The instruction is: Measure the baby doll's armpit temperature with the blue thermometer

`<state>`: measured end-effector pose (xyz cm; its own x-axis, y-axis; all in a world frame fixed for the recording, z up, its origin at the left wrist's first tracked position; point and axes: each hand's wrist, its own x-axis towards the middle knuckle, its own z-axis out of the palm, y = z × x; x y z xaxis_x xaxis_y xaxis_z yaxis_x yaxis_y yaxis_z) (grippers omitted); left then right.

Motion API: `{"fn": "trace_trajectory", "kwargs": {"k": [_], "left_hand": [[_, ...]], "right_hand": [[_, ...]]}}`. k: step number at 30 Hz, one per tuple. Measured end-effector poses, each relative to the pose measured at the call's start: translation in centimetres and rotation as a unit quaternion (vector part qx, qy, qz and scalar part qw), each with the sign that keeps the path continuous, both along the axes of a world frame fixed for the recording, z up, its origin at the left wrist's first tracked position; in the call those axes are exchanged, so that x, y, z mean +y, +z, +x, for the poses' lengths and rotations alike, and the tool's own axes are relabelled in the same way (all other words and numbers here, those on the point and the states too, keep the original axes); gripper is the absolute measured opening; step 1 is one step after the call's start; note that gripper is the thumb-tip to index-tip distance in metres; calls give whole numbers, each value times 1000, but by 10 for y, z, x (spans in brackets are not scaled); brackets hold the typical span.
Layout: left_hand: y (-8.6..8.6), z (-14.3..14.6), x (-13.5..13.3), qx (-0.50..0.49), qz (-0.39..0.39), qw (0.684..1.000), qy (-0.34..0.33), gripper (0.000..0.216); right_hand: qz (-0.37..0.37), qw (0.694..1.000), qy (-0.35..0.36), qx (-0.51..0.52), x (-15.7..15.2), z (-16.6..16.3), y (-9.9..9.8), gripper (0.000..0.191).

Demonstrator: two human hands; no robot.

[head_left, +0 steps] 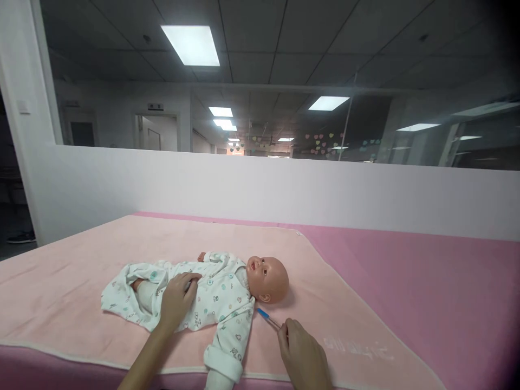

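Observation:
A baby doll [223,292] in a white printed gown lies on its back, its bald head to the right. My left hand [179,298] rests on the doll's belly, fingers curled. A small greyish thing shows between thumb and forefinger, too little of it to name. Just right of the doll's near shoulder, my right hand [303,352] is closed around a slim pen [268,318] with a blue cap. The capped end points up and left toward the doll's neck, apart from it. The pen's other end is hidden in the hand.
Under the doll spreads a peach blanket [81,271] with pale edging, over a pink cover [426,287]. A low white wall [284,189] with glass above it stands behind. At far left, a dark shoe [22,237] shows on the floor.

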<state>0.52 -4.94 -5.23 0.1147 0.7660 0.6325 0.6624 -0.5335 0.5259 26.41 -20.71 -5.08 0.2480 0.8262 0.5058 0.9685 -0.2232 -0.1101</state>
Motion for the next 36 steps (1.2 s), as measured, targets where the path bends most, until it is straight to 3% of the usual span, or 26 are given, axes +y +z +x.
{"fn": "trace_trajectory", "kwargs": {"k": [3, 6, 10, 12, 14, 17, 20, 22, 24, 26, 27, 29, 31, 32, 34, 36], "left_hand": [[-1, -2, 0, -7, -2, 1000, 0, 27], [-2, -1, -1, -11, 1, 1000, 1, 27], [-2, 0, -1, -15, 3, 1000, 0, 26], [0, 0, -2, -16, 0, 1000, 1, 26], [1, 1, -3, -19, 4, 1000, -1, 26], [4, 1, -5, -27, 11, 1000, -1, 27], [5, 1, -5, -32, 10, 999, 0, 27], [5, 2, -5, -33, 8, 999, 1, 27], [5, 2, -5, -34, 6, 999, 2, 27], [6, 2, -6, -34, 5, 999, 5, 27], [7, 2, -7, -35, 4, 999, 6, 28], [8, 2, -8, -37, 5, 999, 8, 28], [9, 2, -9, -40, 7, 999, 7, 28], [9, 3, -10, -42, 7, 999, 7, 28], [10, 3, -10, -43, 7, 999, 8, 28], [11, 3, -10, -41, 7, 999, 10, 28]], "right_hand": [[-29, 998, 28, 49, 2, 2, 34, 36], [-16, 977, 147, 154, 12, 4, 92, 46], [85, 898, 276, 333, 27, 4, 181, 53], [112, 840, 339, 408, 40, 1, 205, 56], [102, 822, 379, 414, 57, -6, 207, 54], [50, 873, 356, 330, 84, -18, 182, 52], [32, 885, 355, 301, 97, -23, 170, 50], [3, 866, 373, 333, 96, -21, 184, 50], [-37, 815, 411, 408, 91, -17, 208, 51], [-23, 760, 445, 473, 88, -14, 227, 50], [-11, 751, 450, 483, 89, -13, 230, 49], [-4, 792, 424, 440, 95, -12, 220, 49], [-24, 874, 366, 319, 103, -11, 197, 49], [-31, 901, 346, 260, 107, -9, 183, 50], [-47, 918, 327, 218, 112, -4, 161, 49], [-74, 912, 327, 237, 114, 1, 151, 48]]}}
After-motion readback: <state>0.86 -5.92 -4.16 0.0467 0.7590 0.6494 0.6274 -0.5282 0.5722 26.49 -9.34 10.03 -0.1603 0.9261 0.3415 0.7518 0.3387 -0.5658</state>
